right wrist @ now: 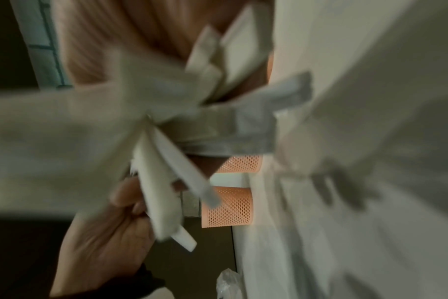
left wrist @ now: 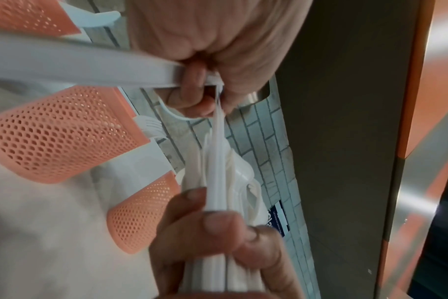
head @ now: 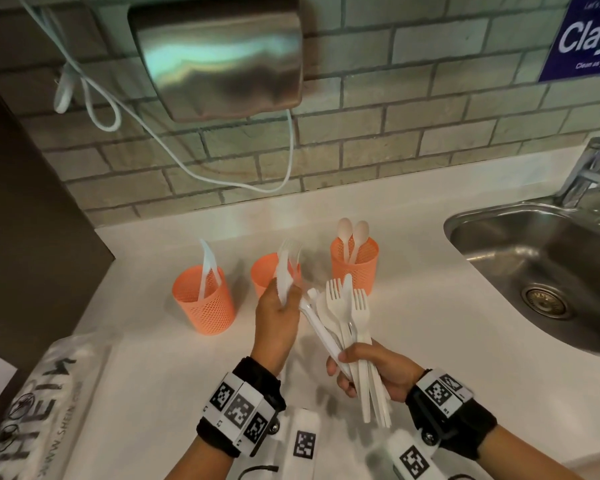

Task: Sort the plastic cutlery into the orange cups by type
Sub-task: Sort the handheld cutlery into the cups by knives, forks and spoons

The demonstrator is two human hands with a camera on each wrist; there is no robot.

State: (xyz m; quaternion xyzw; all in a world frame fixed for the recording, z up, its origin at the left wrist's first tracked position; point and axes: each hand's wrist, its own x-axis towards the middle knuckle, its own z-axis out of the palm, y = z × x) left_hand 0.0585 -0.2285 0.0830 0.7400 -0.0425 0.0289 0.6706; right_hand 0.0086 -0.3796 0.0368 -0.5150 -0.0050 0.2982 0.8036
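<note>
Three orange mesh cups stand in a row on the white counter [head: 430,323]. The left cup [head: 203,301] holds knives, the middle cup [head: 264,271] forks, the right cup [head: 355,263] two spoons. My left hand [head: 284,303] grips a white plastic knife [head: 284,282], blade up, in front of the middle cup. My right hand [head: 343,368] grips a bundle of mixed cutlery [head: 347,313] by the handles, with forks, a knife and a spoon fanned upward. In the left wrist view the knife handle [left wrist: 77,66] crosses the frame above the bundle [left wrist: 225,182]. The right wrist view is blurred.
A steel sink [head: 471,251] and tap [head: 586,171] lie to the right. A steel dispenser [head: 219,53] hangs on the tiled wall with a white cable [head: 194,168] looping down. A printed plastic bag [head: 39,410] lies at the near left, beside a dark cabinet [head: 25,220].
</note>
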